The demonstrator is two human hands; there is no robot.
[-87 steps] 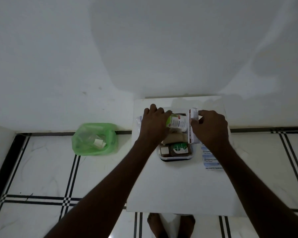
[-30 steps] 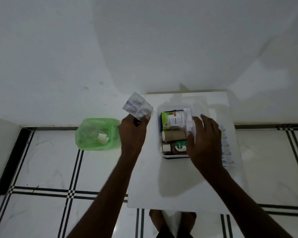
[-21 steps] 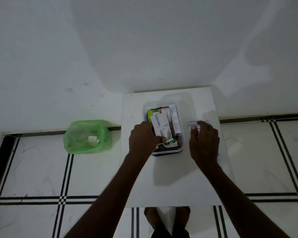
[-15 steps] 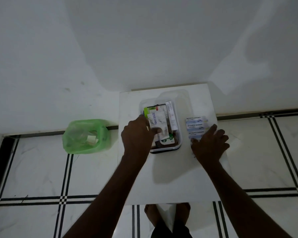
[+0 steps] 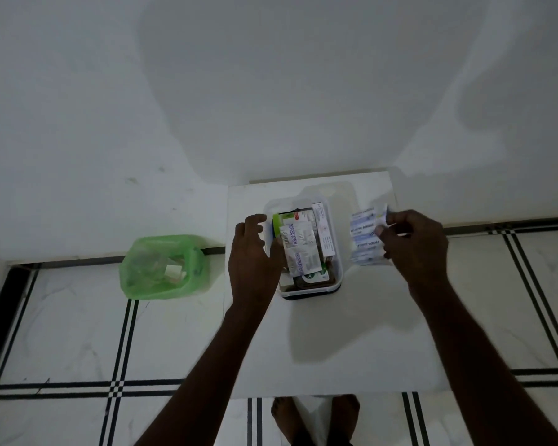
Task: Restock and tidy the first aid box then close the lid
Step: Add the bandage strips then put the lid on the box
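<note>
My right hand [image 5: 413, 243] pinches the plaster strip [image 5: 366, 236], right of centre; it may unfold and snag the box [image 5: 335, 272] rim. My left hand [image 5: 255, 252], fingers loosely apart, rests by the foil packs [image 5: 298, 244], which could slide.

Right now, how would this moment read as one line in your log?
step: restocking | left hand: open, at first aid box edge | right hand: holding bandage strip beside box | blister pack: on top inside | lid: not closed

My left hand [image 5: 253, 252] covers the box's [image 5: 337, 272] left wall; print on the bandage strip [image 5: 366, 235] is too small to read.
</note>
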